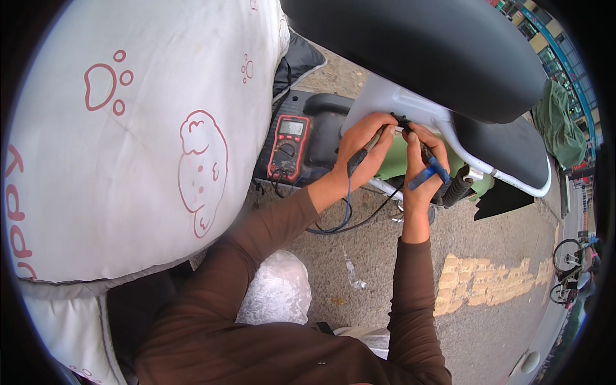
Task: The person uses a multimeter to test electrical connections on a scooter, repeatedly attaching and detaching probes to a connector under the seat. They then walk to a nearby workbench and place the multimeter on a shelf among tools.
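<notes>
My left hand (367, 140) grips a dark test probe (358, 159) with its tip at a small dark fitting (401, 119) under the scooter's black seat (436, 48). Close beside it, my right hand (417, 192) is closed on a blue-handled tool (425, 176), whose dark front end reaches the same fitting; the exact contact is hidden by fingers. A red-and-black multimeter (289, 149) with its display lit lies on the scooter's dark footboard (321, 138). Black and blue leads (343, 224) loop down below my hands. A white body panel (378, 96) stands behind my fingers.
A padded white cover with red paw drawings (141, 167) fills the left. A black coil spring (457, 187) is right of my hands. A green tarp (561, 128) and parked bicycles (568, 269) are at the right, on pavement (487, 340). A crumpled white item (273, 289) is below me.
</notes>
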A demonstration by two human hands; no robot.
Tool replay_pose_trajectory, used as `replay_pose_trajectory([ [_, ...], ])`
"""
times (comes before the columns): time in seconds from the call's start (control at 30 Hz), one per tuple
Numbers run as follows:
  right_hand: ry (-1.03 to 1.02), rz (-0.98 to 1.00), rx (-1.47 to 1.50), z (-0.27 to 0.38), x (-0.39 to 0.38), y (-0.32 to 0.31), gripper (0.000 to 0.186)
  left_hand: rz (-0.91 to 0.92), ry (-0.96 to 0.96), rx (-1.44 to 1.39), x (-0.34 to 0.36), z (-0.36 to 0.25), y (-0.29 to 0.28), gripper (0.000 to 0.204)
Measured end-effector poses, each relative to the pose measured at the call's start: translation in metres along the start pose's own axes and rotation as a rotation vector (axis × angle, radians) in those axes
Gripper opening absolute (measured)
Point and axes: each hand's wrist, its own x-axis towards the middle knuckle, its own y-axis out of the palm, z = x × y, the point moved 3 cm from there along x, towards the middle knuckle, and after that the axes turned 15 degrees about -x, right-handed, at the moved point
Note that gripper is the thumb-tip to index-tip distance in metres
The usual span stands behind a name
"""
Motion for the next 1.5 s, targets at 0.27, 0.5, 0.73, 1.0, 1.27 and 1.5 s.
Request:
replay_pose_trajectory([
  [0.27, -0.015, 0.000, -0.033, -0.003, 0.000, 0.001, 0.010, -0.013, 0.001, -0.033, 0.001, 0.000, -0.001, 0.011],
  [0.5, 0.014, 0.002, -0.005, -0.001, 0.001, 0.002, 0.010, 0.015, -0.104, -0.066, 0.002, -0.002, -0.001, 0.011],
  [0.73, 0.009, -0.002, 0.005, -0.009, 0.002, 0.005, 0.009, -0.006, -0.031, -0.080, 0.003, 0.009, 0.000, 0.011],
  [1.0, 0.073, 0.161, -0.014, 0.007, -0.016, -0.008, 0.017, 0.096, -0.033, 0.014, -0.004, -0.001, -0.009, 0.015],
  [1.27, 0.302, 0.732, 0.233, 0.002, -0.103, -0.040, 0.040, 0.643, 0.381, 0.822, -0.053, -0.056, 0.020, 0.022],
  [1.5, 0.427, 0.894, 0.574, 0.004, -0.126, -0.047, 0.041, 0.836, 0.377, 1.048, -0.071, -0.051, 0.029, 0.021],
])
